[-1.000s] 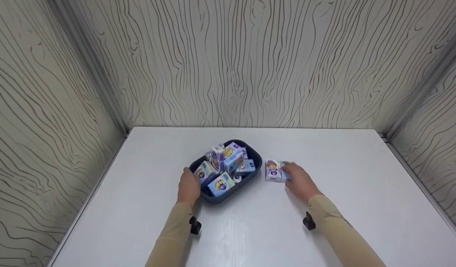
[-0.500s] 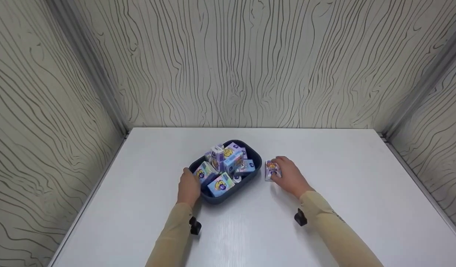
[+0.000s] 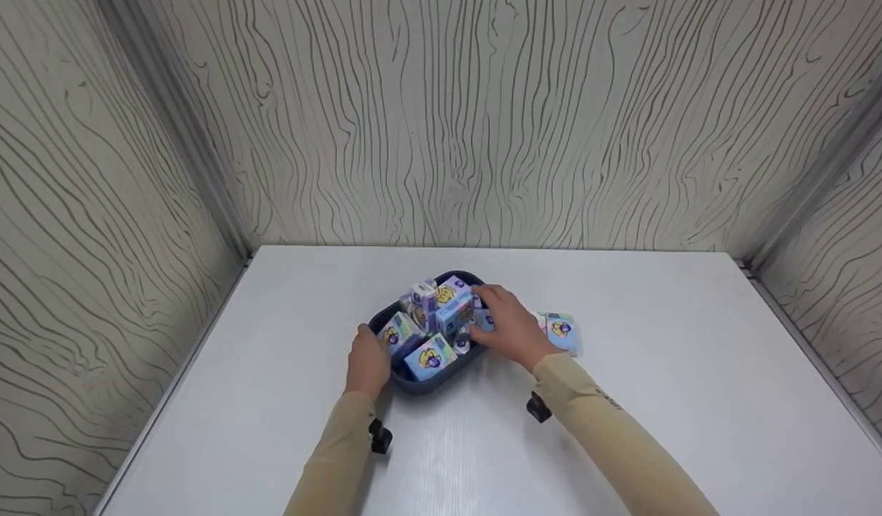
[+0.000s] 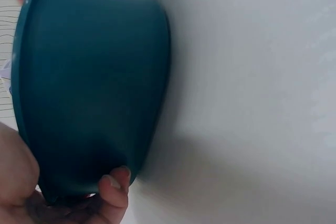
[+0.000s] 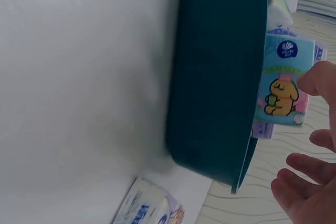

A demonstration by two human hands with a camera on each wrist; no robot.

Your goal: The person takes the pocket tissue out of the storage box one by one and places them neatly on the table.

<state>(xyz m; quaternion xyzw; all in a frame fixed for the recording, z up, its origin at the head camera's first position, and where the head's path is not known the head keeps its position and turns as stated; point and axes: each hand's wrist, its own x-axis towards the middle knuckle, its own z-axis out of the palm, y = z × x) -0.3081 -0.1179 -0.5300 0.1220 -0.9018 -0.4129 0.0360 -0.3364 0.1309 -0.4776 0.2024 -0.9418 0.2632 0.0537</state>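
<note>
The left hand grips the near rim of the dark tray, steadying it on the worktop. The right hand hovers over the tissue packs heaped in the tray, fingers released and holding nothing. One pack lies just behind them.

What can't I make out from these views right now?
- Head view: whether the right hand holds a tissue pack; its back hides the fingers over the tray.
- Right wrist view: the pack on the table is cut off by the bottom edge.
- Left wrist view: the tray wall hides everything inside; the left hand is cut by the corner.
</note>
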